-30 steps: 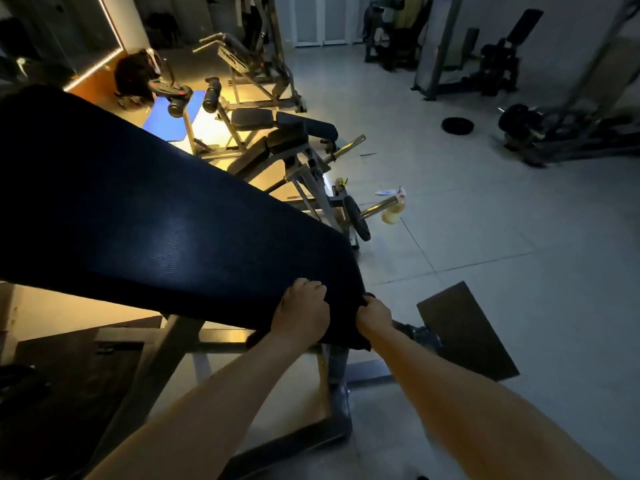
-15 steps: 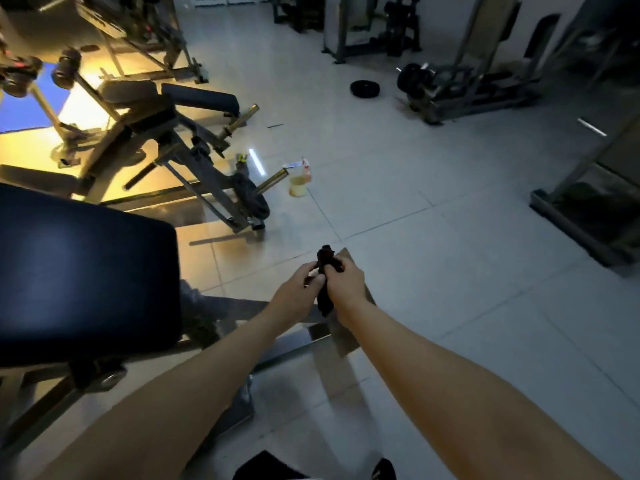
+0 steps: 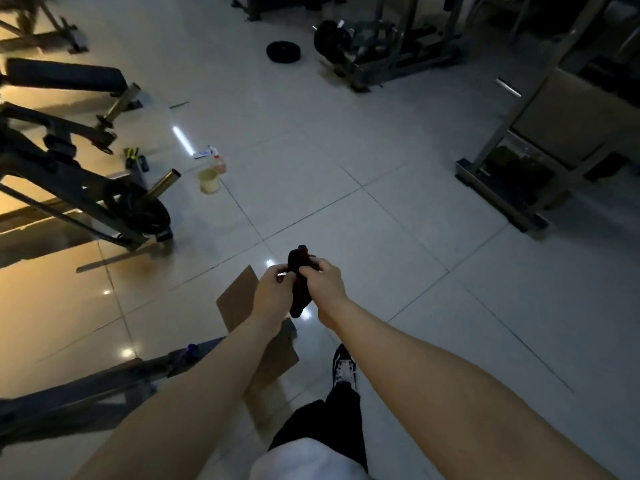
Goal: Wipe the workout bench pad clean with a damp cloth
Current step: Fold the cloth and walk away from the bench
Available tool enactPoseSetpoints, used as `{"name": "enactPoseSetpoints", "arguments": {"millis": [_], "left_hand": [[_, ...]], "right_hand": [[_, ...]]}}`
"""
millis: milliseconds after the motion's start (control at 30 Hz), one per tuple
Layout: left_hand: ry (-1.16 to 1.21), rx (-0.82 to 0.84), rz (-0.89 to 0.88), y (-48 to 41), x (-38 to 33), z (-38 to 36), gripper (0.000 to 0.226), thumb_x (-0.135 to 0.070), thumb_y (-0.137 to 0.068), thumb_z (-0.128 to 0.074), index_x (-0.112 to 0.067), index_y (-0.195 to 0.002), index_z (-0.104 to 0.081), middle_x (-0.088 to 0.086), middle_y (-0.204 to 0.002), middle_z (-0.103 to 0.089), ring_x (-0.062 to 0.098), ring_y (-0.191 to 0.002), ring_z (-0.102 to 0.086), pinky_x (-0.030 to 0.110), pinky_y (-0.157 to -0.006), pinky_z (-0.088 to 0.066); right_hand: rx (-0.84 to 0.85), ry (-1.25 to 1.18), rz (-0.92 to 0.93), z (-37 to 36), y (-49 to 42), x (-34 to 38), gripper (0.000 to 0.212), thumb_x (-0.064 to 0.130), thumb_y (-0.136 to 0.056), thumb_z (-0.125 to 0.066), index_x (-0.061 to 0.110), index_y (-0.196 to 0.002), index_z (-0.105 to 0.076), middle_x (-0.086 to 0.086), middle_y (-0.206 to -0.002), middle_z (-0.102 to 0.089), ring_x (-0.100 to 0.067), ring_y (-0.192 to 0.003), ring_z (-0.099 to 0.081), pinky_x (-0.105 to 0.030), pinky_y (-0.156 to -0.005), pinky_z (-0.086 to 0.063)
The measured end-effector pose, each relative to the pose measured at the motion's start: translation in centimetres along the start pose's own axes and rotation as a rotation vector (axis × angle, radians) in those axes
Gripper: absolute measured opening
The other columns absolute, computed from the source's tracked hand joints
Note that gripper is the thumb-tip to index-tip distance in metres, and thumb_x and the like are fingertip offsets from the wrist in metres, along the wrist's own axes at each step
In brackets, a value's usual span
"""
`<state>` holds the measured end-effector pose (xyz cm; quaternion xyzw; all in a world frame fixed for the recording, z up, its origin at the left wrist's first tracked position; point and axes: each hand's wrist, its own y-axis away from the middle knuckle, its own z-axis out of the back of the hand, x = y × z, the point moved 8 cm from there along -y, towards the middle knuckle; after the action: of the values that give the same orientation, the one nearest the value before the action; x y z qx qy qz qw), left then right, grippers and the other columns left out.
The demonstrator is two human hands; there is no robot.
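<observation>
A dark, bunched-up cloth hangs in the air between the 2 hands, above the pale grey tiled floor and not touching it. The left hand has its fingers curled onto the cloth's left side. The right hand has its fingers closed round the upper part, and a short twisted end pokes out above them. The lower end of the cloth dangles below both hands.

Under the hands a flat brown rectangular board lies on the floor, partly covered by the left forearm. Just beside it, a dark shoe with white laces stands on the tiles below the right wrist.

Farther out, toward the floor's left side, a translucent yellowish plastic cup stands just beside a small clear spray bottle with a reddish top. Both are near a grey steel exercise machine carrying a black weight disc. A long black padded bench sits at the far left. Another round black weight plate lies flat on the floor at the far edge.
</observation>
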<state>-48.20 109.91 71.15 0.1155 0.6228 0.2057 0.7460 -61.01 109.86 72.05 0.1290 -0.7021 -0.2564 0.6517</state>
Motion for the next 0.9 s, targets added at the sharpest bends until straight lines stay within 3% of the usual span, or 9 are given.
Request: {"name": "enactPoseSetpoints", "arguments": {"millis": [167, 300, 400, 500, 600, 733, 900], "left_hand": [[0.036, -0.109, 0.048, -11.0, -3.9, -4.9, 0.016, -0.019, -0.100, -0.051, -0.019, -0.113, -0.059, -0.001, -0.095, -0.063, 0.010, -0.083, -0.061, 0.026, -0.066, -0.049], [0.102, -0.136, 0.127, -19.2, -7.0, -6.7, 0.014, -0.019, -0.099, -0.051, -0.019, -0.108, -0.061, 0.000, -0.094, -0.065, 0.011, -0.083, -0.062, 0.024, -0.062, -0.046], [0.215, -0.106, 0.153, -23.9, -9.9, -7.1, 0.021, -0.019, -0.094, -0.053, -0.020, -0.110, -0.067, 0.002, -0.099, -0.070, 0.015, -0.090, -0.067, 0.027, -0.069, -0.051], [0.348, -0.080, 0.130, -28.8, -12.7, -7.0, 0.036, -0.016, -0.088, -0.056, -0.024, -0.123, -0.058, 0.002, -0.110, -0.071, 0.018, -0.099, -0.069, 0.036, -0.085, -0.057], [0.448, -0.135, 0.107, -33.8, -15.3, -6.4, 0.054, -0.011, -0.086, -0.058, -0.024, -0.136, -0.042, 0.001, -0.119, -0.067, 0.016, -0.100, -0.068, 0.031, -0.080, -0.053], [0.414, -0.261, 0.085, -42.2, -18.2, -4.8, 0.035, -0.013, -0.089, -0.059, -0.023, -0.122, -0.055, 0.004, -0.119, -0.068, 0.014, -0.103, -0.069, 0.036, -0.090, -0.057], [0.356, -0.444, 0.126, -54.8, -21.3, -1.3, 0.033, -0.011, -0.093, -0.051, -0.020, -0.124, -0.058, 0.003, -0.118, -0.066, 0.014, -0.105, -0.065, 0.036, -0.096, -0.054]], "right_hand": [[0.104, 0.065, -0.017, 0.9, -11.0, 4.8, 0.039, 0.013, -0.092, -0.059, 0.018, -0.130, -0.058, -0.007, -0.120, -0.064, -0.023, -0.109, -0.063, -0.041, -0.094, -0.056], [0.148, 0.156, -0.012, 0.0, -19.8, 9.2, 0.035, 0.009, -0.093, -0.057, 0.021, -0.126, -0.058, -0.003, -0.115, -0.065, -0.020, -0.107, -0.064, -0.038, -0.093, -0.056], [0.170, 0.228, 0.008, -2.0, -26.0, 12.7, 0.027, 0.013, -0.093, -0.058, 0.025, -0.117, -0.058, 0.002, -0.112, -0.067, -0.018, -0.106, -0.065, -0.042, -0.096, -0.055], [0.164, 0.238, -0.013, -4.3, -31.4, 16.1, 0.046, 0.019, -0.091, -0.061, 0.028, -0.134, -0.046, 0.002, -0.122, -0.065, -0.021, -0.111, -0.064, -0.044, -0.099, -0.053], [0.183, 0.236, -0.053, -6.9, -36.8, 19.3, 0.038, 0.020, -0.090, -0.061, 0.025, -0.126, -0.047, -0.003, -0.122, -0.065, -0.023, -0.109, -0.064, -0.044, -0.098, -0.053], [0.268, 0.249, -0.066, -11.7, -44.8, 23.0, 0.019, 0.018, -0.091, -0.059, 0.025, -0.109, -0.059, -0.001, -0.111, -0.067, -0.023, -0.104, -0.066, -0.046, -0.095, -0.056], [0.401, 0.288, -0.068, -19.1, -56.7, 26.9, 0.028, 0.012, -0.088, -0.060, 0.022, -0.115, -0.062, -0.002, -0.112, -0.068, -0.022, -0.104, -0.067, -0.042, -0.095, -0.056]]}}
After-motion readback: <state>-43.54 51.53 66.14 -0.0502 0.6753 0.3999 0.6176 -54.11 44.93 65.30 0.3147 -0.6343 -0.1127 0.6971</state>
